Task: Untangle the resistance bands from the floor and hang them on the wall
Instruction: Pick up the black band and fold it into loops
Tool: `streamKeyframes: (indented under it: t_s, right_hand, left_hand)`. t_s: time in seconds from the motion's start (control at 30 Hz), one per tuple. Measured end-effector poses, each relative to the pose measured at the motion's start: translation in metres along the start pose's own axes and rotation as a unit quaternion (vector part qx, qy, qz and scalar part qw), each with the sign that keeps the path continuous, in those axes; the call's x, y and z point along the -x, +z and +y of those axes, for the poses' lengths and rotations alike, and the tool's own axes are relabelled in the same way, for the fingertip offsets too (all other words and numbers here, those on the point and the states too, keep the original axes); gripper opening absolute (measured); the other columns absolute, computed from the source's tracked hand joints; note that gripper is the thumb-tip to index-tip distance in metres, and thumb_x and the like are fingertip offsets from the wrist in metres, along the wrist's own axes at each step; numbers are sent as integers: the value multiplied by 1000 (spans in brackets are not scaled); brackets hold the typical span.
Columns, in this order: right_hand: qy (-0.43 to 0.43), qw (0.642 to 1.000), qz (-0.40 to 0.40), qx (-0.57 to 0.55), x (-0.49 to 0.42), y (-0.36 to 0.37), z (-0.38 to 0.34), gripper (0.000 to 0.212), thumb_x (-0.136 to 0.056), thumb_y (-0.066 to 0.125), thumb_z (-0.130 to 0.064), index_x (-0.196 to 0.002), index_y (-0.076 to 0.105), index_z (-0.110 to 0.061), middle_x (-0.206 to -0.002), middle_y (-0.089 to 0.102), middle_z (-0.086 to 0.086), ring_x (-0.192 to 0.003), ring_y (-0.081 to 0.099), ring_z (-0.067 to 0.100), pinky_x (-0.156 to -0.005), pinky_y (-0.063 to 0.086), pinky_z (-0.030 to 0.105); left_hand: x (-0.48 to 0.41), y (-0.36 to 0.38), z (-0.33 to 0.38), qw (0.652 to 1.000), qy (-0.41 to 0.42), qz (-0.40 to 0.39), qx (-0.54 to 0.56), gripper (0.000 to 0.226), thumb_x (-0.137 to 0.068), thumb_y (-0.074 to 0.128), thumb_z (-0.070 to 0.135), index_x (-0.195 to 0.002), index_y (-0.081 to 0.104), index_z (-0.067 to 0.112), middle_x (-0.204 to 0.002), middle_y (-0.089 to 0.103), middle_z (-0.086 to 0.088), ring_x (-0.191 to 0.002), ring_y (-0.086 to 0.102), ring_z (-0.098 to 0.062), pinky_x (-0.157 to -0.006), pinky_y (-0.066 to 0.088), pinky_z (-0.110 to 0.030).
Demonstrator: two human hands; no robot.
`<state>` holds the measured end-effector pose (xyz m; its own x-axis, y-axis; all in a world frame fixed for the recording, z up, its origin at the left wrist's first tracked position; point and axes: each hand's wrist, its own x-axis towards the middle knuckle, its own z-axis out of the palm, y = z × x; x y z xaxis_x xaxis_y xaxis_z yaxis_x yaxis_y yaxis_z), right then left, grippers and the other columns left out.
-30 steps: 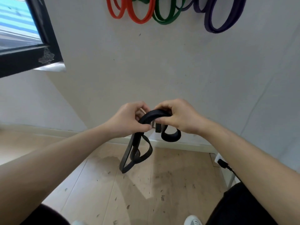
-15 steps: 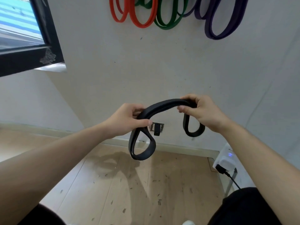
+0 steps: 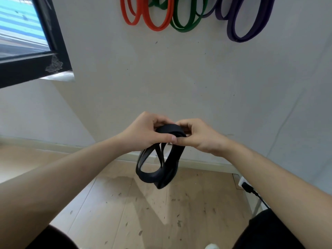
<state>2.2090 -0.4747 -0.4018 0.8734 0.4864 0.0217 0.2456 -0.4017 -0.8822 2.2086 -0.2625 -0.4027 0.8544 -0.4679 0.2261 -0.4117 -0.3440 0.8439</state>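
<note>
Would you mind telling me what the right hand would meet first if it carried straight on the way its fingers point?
Most likely the left hand: the right hand points leftward at it, both gripping the black band, thumbs apparently touching. Depth is hard to judge.

The left hand (image 3: pixel 145 131) and right hand (image 3: pixel 201 138) sit side by side before the wall (image 3: pixel 179 78) — band (image 3: pixel 149 178) below them, hung bands (image 3: pixel 184 30) above.

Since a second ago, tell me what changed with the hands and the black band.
The left hand and right hand pulled apart, stretching the black rubber resistance band into an arch, then came back together. Its loops now hang bunched beneath them. Both hands kept their grip throughout. The orange looped bands, green looped band and purple looped bands stayed hung on the white wall.
</note>
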Motion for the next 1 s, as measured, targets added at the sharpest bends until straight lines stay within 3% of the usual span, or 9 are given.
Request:
streamKeyframes:
  t_s: [0.07, 0.13, 0.2, 0.3, 0.4, 0.53, 0.63, 0.87, 1.0]
  right_hand:
    - [1, 1000, 2, 11, 0, -1, -3, 22, -87, 78, -9, -104, 68, 0, -102, 68, 33, -100, 64, 50, -93, 50, 61]
    - [4, 999, 8, 34, 1, -5, -5, 22, -84, 80, -7, -103, 71, -2, -99, 74, 21, -99, 70, 38, -93, 55, 51]
    - [3, 998, 8, 61, 2, -10, -6, 22, -82, 81, -7, -101, 72, -4, -95, 76, 15, -94, 73, 30, -87, 60, 38]
    - [6, 995, -2, 95, 4, -11, -7, 19, -82, 81, -11, -101, 74, -10, -90, 76, 8, -85, 73, 20, -73, 55, 22]
    - [9, 993, -1, 114, 6, -8, -8, 18, -83, 80, -11, -100, 74, -12, -86, 75, 2, -77, 71, 8, -68, 49, 13]
    - [-19, 994, 29, 104, 7, -5, -9, 20, -83, 80, -9, -103, 74, -11, -88, 76, 7, -80, 73, 17, -70, 55, 20]
    - [-40, 996, 58, 48, 8, -5, -11, 21, -84, 78, -7, -105, 74, -9, -91, 77, 13, -87, 74, 27, -80, 61, 33]
    - [-91, 983, 145, -71, 10, -4, -19, 20, -85, 75, -1, -104, 72, -8, -97, 78, 9, -93, 75, 24, -85, 59, 29]
    - [-115, 971, 178, -114, 14, -14, -31, 21, -85, 73, 0, -105, 71, -9, -95, 78, 5, -92, 75, 18, -80, 57, 22]
  left_hand:
    - [1, -3, -1, 999, -4, 10, -31, 23, -79, 87, 17, -100, 78, 18, -85, 79, 6, -77, 73, -5, -72, 53, -20]
    - [1, -7, -2, 997, -12, 15, -80, 26, -74, 91, 29, -95, 78, 25, -83, 78, 10, -79, 73, -5, -73, 57, -26]
    - [2, -12, -2, 993, -24, 7, -117, 30, -68, 94, 38, -91, 78, 27, -79, 76, 17, -74, 70, 1, -71, 55, -21]
    - [2, -19, 2, 991, -37, -13, -127, 30, -67, 94, 36, -90, 79, 22, -68, 71, 23, -61, 63, 7, -58, 44, -9]
    - [1, -23, 1, 991, -32, -27, -127, 25, -72, 92, 30, -90, 79, 20, -73, 74, 17, -66, 65, 6, -62, 45, -10]
    - [3, -19, -9, 996, -35, -16, -77, 21, -77, 89, 29, -95, 79, 22, -87, 78, 7, -81, 74, -11, -78, 59, -27]
    - [6, -11, -12, 999, -41, 8, 2, 21, -81, 86, 22, -98, 78, 15, -83, 77, 8, -77, 74, -9, -73, 55, -21]
    - [5, 6, -5, 993, -26, 41, 111, 26, -84, 82, 17, -106, 71, 13, -87, 75, 2, -84, 71, -9, -75, 52, -17]
    - [-4, 13, 12, 986, -17, 76, 148, 23, -89, 78, 24, -109, 71, 12, -94, 73, -9, -90, 70, -12, -82, 55, -25]
